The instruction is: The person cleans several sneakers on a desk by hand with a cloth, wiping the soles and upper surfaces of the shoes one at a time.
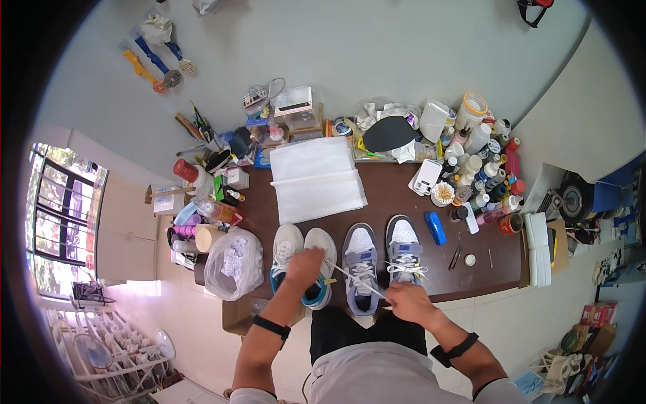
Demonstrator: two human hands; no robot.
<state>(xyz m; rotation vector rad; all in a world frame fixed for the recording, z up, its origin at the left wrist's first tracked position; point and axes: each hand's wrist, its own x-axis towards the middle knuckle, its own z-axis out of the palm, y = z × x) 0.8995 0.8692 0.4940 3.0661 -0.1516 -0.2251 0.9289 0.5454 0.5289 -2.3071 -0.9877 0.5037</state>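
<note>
A white shoelace (357,281) runs taut between my two hands, one end at each. My left hand (305,266) grips it above the right cream sneaker (321,241), partly covering that shoe. My right hand (408,302) pinches the other end at the table's front edge. The lace crosses over a white, grey and purple sneaker (360,240); which shoe it belongs to I cannot tell. Its mate (403,233), to the right, has its lace tied in a bow. The left cream sneaker (288,240), with a blue lining, stands laced beside my left hand.
White paper sheets (318,179) lie behind the shoes on the brown table (388,189). A plastic bag (234,265) sits at the left. A blue stapler (435,228), tweezers (455,256) and a small white cap (470,260) lie right, before crowded bottles (478,139).
</note>
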